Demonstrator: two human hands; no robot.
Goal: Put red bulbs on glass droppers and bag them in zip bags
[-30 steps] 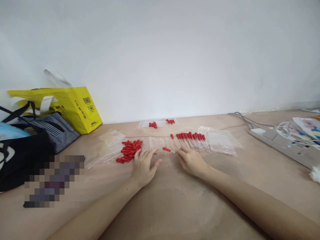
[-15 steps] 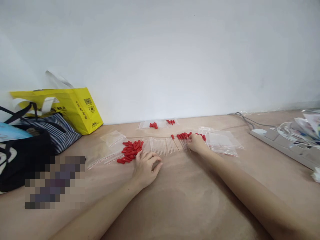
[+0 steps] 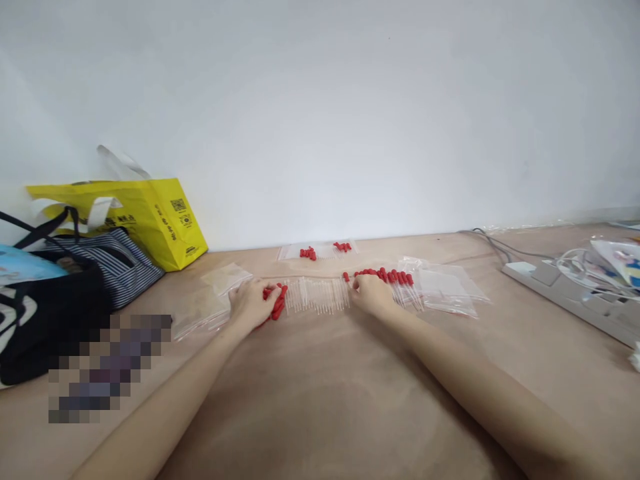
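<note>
My left hand (image 3: 253, 301) is over the pile of red caps (image 3: 279, 303), its fingers closed at the caps; what lies between the fingertips is too small to make out. Beside the pile runs a row of thin clear sticks (image 3: 317, 295), laid side by side on the table. At the right end of this row is my right hand (image 3: 373, 293), its fingers pinched together and their tips hidden. Sticks with red caps on their upper ends (image 3: 399, 279) lie just right of that hand. One capped stick (image 3: 346, 277) lies to its left.
Clear plastic bags (image 3: 447, 287) lie on the right, more bags (image 3: 213, 300) on the left. Behind the row is a bag with red-capped pieces (image 3: 320, 251). A yellow bag (image 3: 170, 223), striped pouch (image 3: 125, 267) and black bag (image 3: 60, 327) stand left, a power strip (image 3: 565, 300) right.
My left hand has moved left onto the red caps, and its fingers have closed. My right hand has shifted left along the row, uncovering more red-capped sticks on its right.
</note>
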